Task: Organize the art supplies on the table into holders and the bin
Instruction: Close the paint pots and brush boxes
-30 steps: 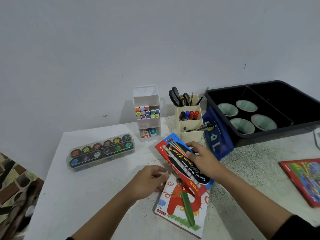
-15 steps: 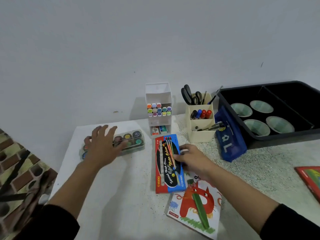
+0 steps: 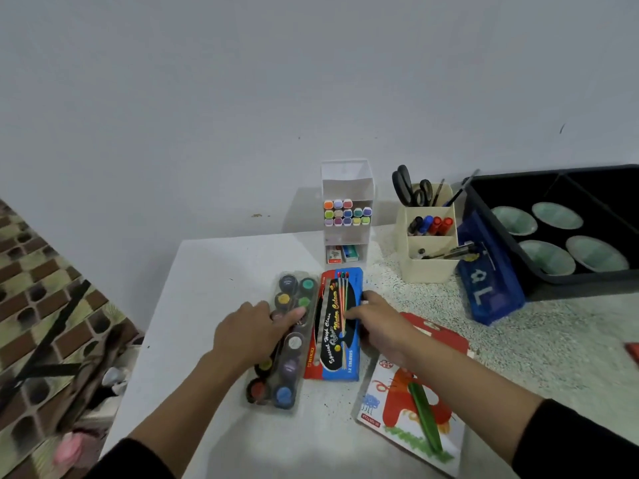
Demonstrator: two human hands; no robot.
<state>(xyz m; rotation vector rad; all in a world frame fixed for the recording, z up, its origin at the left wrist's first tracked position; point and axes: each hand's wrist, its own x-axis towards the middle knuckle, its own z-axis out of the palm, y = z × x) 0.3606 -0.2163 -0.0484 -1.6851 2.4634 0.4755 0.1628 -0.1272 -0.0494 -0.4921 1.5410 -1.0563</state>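
Observation:
A clear case of round paint pots [image 3: 284, 344] lies lengthwise on the white table, touching the left side of a red and blue watercolour box [image 3: 337, 326]. My left hand [image 3: 250, 335] grips the middle of the paint case. My right hand [image 3: 378, 323] rests on the watercolour box, fingers curled over its right edge. A white marker holder [image 3: 347, 216] with coloured markers and a cream holder [image 3: 428, 236] with scissors and pens stand behind. The black bin [image 3: 553, 236] at the right holds several pale bowls.
A blue pouch [image 3: 491, 281] leans against the bin's front. A colouring book with a green stick on it [image 3: 411, 406] lies under my right forearm. A red item [image 3: 633, 352] shows at the right edge. Patterned floor lies beyond the table's left edge.
My left hand has pulled the paint case from the far left over to the watercolour box and turned it lengthwise. My right hand stays on the box.

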